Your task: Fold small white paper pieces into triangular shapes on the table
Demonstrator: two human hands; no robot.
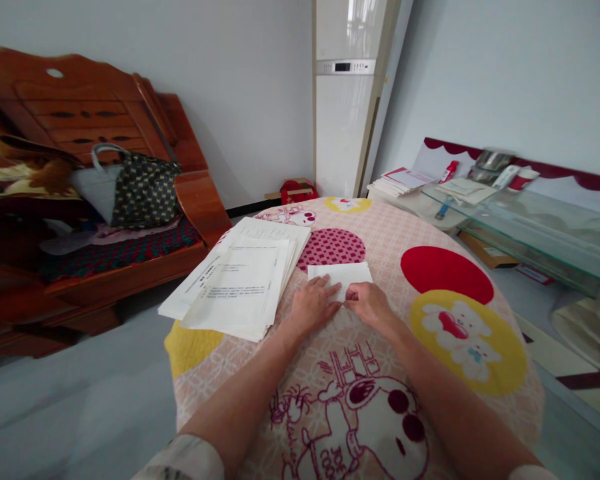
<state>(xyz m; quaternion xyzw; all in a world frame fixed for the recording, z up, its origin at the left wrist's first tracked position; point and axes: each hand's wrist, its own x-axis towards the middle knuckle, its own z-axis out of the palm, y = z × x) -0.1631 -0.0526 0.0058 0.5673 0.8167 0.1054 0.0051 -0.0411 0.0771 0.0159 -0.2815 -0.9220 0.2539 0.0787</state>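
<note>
A small white sheet of paper [341, 272], seemingly folded, lies on the patterned tablecloth [390, 230] in front of me. My left hand [314, 303] rests on its left part with the fingers stretched out flat. At the paper's near right edge is my right hand [367, 303], its fingers drawn together in a pinch on that edge. Both hands cover the near part of the paper. Left of my left hand sits a stack of printed sheets [237, 280], its top pages lying askew.
A wooden bench [95, 100] with a dark patterned bag [145, 190] stands on the left. Behind the table rises a white floor-standing cabinet unit [343, 127]. A glass shelf [540, 220] on the right holds a red bottle [449, 172] and a cup [524, 177].
</note>
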